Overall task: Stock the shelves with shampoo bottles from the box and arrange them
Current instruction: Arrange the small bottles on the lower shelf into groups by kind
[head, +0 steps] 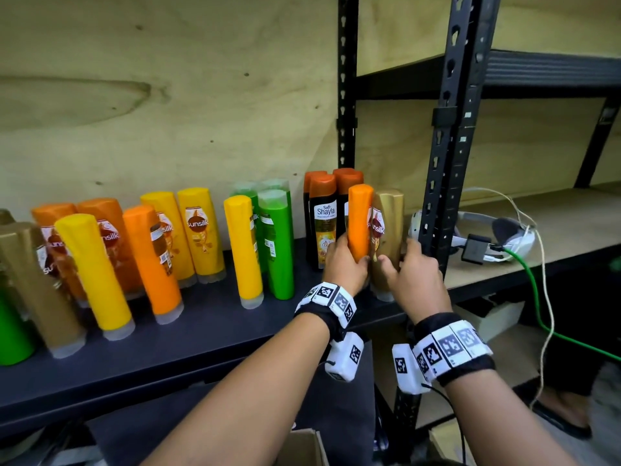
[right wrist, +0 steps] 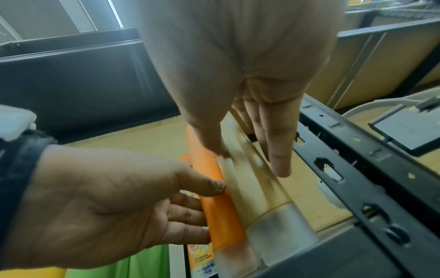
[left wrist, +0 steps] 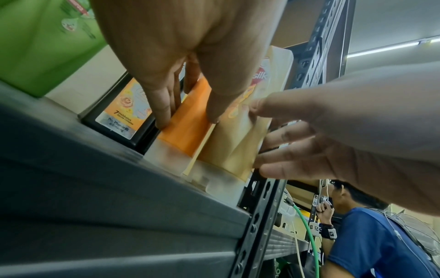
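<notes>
— Plywood backs the dark shelf (head: 208, 334); where are your bottles?

— Center-right of the head view, your left hand (head: 344, 264) pinches the orange bottle (head: 360, 220), and your right hand (head: 415, 274) wraps the gold bottle (head: 389, 223) beside the black upright (head: 440, 183). Both touch.

— Which step?

— Placing and squaring them, I judge. Next, release gently and face the labels forward.

— Anything only the wrists show?

— Both clear caps (right wrist: 281, 237) sit on the shelf; the head view hides that.

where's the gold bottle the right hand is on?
Head view: the gold bottle stands at the dark shelf's right end, against the orange bottle on its left, black upright on its right.
</notes>
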